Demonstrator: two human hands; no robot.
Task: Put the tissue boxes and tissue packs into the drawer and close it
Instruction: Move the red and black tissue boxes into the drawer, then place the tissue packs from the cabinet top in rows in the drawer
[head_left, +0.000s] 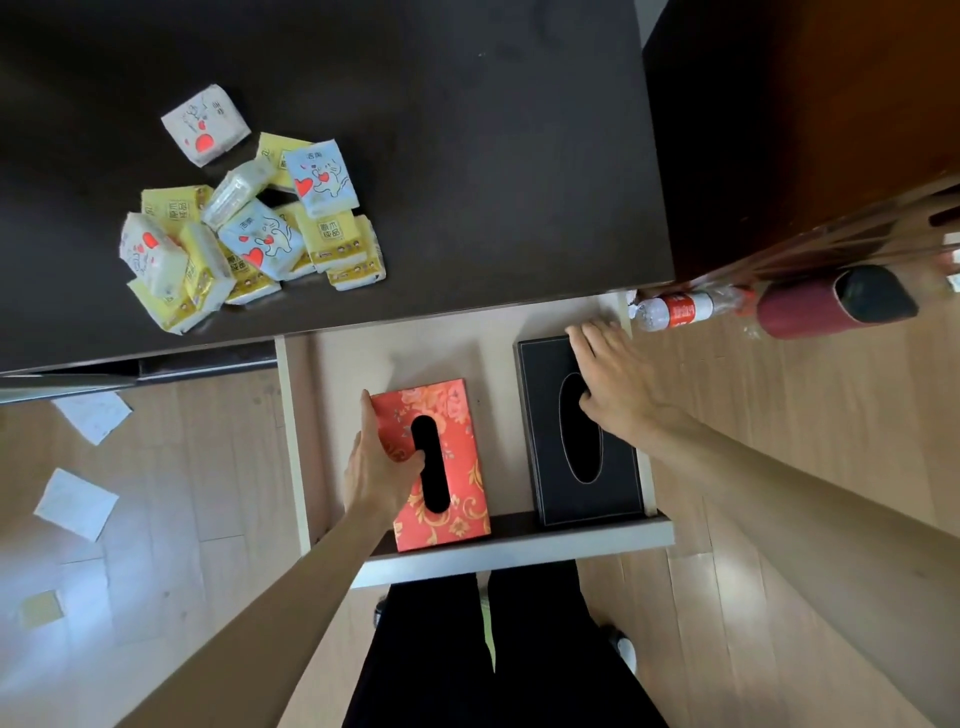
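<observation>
The drawer is pulled out under the dark desk. Inside it lie a red floral tissue box on the left and a black tissue box on the right. My left hand grips the red box on its left side, thumb at the slot. My right hand rests on the black box's top, fingers spread toward its far right corner. A pile of several small tissue packs, yellow, blue and white, lies on the desk at the far left.
The dark desk top spans the upper view, with a brown wooden cabinet at the right. A plastic bottle and a dark red cylinder lie on the floor right of the drawer. Papers litter the floor on the left.
</observation>
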